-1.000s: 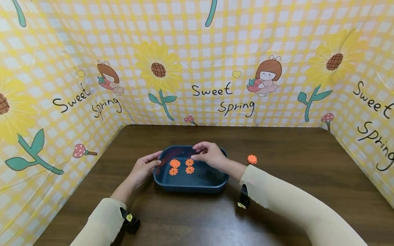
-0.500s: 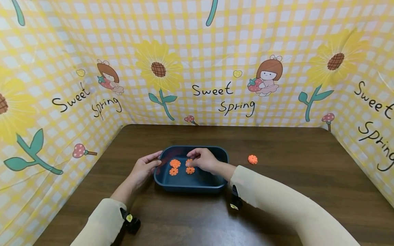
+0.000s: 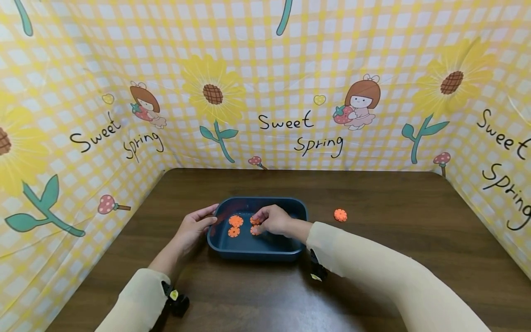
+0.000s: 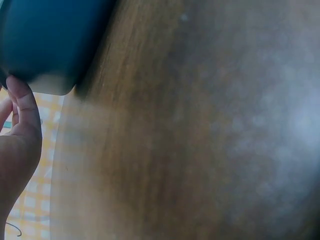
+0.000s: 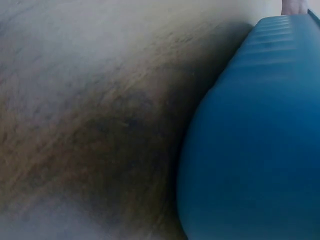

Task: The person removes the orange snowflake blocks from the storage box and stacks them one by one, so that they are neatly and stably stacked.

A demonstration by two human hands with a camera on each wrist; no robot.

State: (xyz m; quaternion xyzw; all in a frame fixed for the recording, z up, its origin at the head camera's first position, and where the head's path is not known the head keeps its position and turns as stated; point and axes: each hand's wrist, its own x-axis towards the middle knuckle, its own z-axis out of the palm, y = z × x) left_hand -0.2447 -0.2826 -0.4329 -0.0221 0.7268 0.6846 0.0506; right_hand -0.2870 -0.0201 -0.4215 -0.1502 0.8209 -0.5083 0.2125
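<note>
A dark blue rectangular tray (image 3: 265,252) stands on the wooden table. My left hand (image 3: 190,230) grips its left end, thumb at the rim; in the left wrist view the fingers (image 4: 22,110) reach its corner. Inside the tray lie several orange notched discs, flower-like in outline. Two overlapping ones form a left group (image 3: 235,221). My right hand (image 3: 275,220) is inside the tray, thumb and fingertips pinching at the right-hand orange discs (image 3: 254,229), which they partly hide. In the right wrist view only the tray's outer wall (image 5: 255,125) shows; the right fingers are out of view.
Another orange disc (image 3: 340,215) lies on the table to the right of the tray. A yellow checked cloth (image 3: 265,83) with printed flowers encloses the back and sides. Brown tabletop (image 3: 394,207) surrounds the tray.
My right hand has moved down and slightly left, from above the tray's far side to the right-hand discs. The left hand and tray have stayed in place.
</note>
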